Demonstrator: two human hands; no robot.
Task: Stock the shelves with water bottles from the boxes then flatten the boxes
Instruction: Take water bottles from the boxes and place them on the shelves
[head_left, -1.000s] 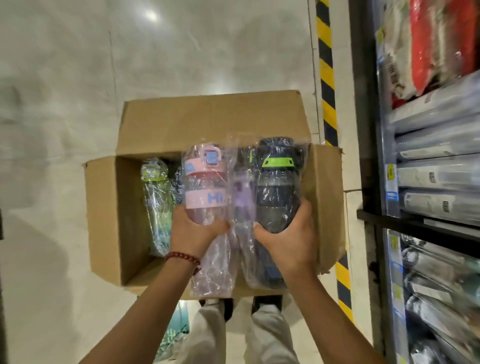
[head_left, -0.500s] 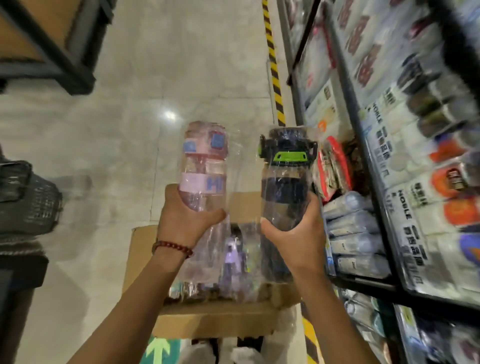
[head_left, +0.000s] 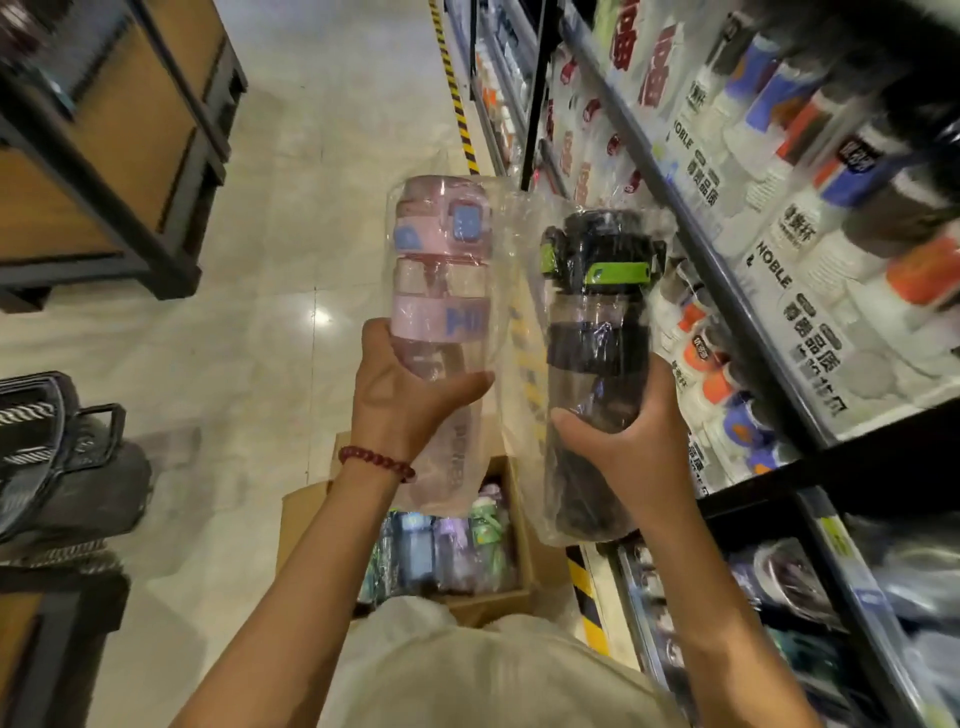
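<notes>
Fingers (head_left: 470, 382) around bagged bottles (head_left: 441, 291).

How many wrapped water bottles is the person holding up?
2: the pink bottle in the left hand, the black bottle in the right hand. More lie in the box below.

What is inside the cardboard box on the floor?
The cardboard box holds several wrapped bottles, blue, purple and green among them. The arms and shirt cover its near part, so their count and anything beneath stay hidden.

Dim, floor (head_left: 291, 291) glare, blurred edges
</notes>
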